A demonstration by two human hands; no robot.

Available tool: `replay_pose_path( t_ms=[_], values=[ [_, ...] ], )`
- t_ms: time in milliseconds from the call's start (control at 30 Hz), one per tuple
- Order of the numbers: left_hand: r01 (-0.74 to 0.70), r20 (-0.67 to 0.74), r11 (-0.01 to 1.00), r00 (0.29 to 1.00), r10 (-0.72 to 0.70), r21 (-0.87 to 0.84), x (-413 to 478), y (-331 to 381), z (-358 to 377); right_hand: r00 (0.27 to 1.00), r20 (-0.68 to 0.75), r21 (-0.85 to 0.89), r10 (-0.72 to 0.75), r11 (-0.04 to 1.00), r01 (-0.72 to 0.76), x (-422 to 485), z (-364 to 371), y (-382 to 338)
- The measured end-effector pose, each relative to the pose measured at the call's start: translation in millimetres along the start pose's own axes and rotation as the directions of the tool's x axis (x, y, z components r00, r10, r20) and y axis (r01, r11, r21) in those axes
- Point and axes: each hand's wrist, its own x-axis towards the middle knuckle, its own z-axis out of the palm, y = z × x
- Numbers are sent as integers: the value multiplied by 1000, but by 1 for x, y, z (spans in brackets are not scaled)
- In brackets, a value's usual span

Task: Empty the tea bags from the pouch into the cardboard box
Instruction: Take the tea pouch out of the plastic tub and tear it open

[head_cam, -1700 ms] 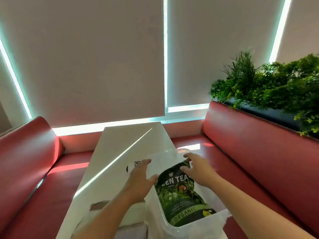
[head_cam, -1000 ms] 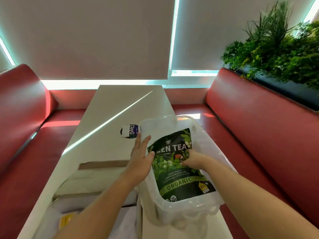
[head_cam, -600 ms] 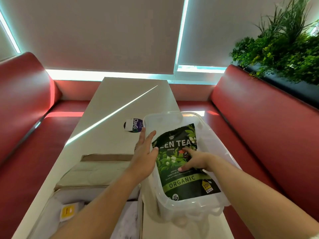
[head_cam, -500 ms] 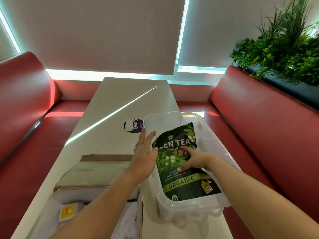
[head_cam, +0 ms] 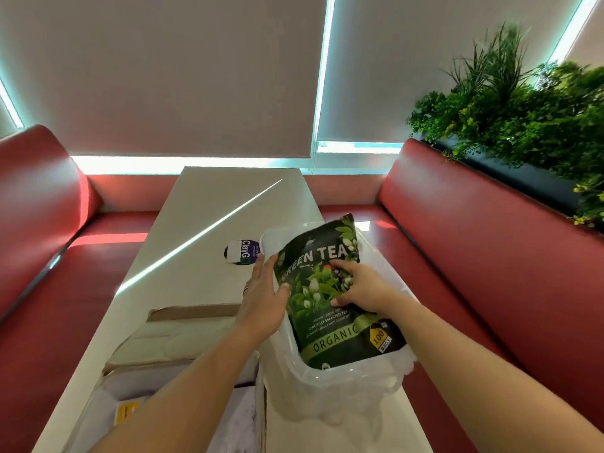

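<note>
A dark green pouch (head_cam: 330, 322) printed "GREEN TEA" and "ORGANIC" stands tilted in a clear plastic bin (head_cam: 343, 377), its top edge raised above the bin's far rim. My left hand (head_cam: 261, 295) holds the pouch's left edge, thumb on the front and fingers behind. My right hand (head_cam: 362, 286) grips the front of the pouch near its middle with curled fingers. The open cardboard box (head_cam: 183, 338) sits to the left of the bin, under my left forearm; white paper and a small yellow item (head_cam: 125, 413) lie inside it.
Bin and box stand on a long white table (head_cam: 235, 194). A round "ClayGo" sticker (head_cam: 242, 252) lies just beyond the bin. Red benches (head_cam: 474, 256) flank the table, and a planter with green plants (head_cam: 523, 109) tops the right bench's back.
The pouch lay flat in the bin; now its top end is lifted up and tilted toward me. My left hand moved from the bin's rim onto the pouch's left edge.
</note>
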Motion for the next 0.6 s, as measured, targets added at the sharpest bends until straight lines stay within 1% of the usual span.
replay_pose_path(
  t_ms=[67,100,167,233,333,433,500,600],
  values=[
    [-2,-5,999,1000,2,37,-2,6,-5,987,-150,54,-60,996,69,-15,-20,-11],
    [3,-3,1000,1000,-3,19,-4,11,-10,971,-221,75,-96,991,115,-24,-32,-17],
    [8,-18,996,1000,-9,-89,-8,27,-25,931,-319,102,-179,970,222,-47,-58,-36],
    [-38,-47,982,998,29,-183,-13,52,-44,893,-366,124,-262,938,325,-77,-81,-59],
    [-168,-111,930,984,138,-327,-26,101,-83,846,-397,156,-356,882,445,-130,-102,-88],
    [-278,-150,825,960,235,-492,-49,139,-123,819,-397,206,-414,829,519,-177,-100,-100],
    [-296,-124,802,954,272,-518,-68,149,-139,821,-378,243,-427,810,533,-199,-86,-98],
    [-285,-88,836,957,277,-470,-96,145,-149,842,-347,356,-413,773,526,-217,-53,-78]
  ],
)
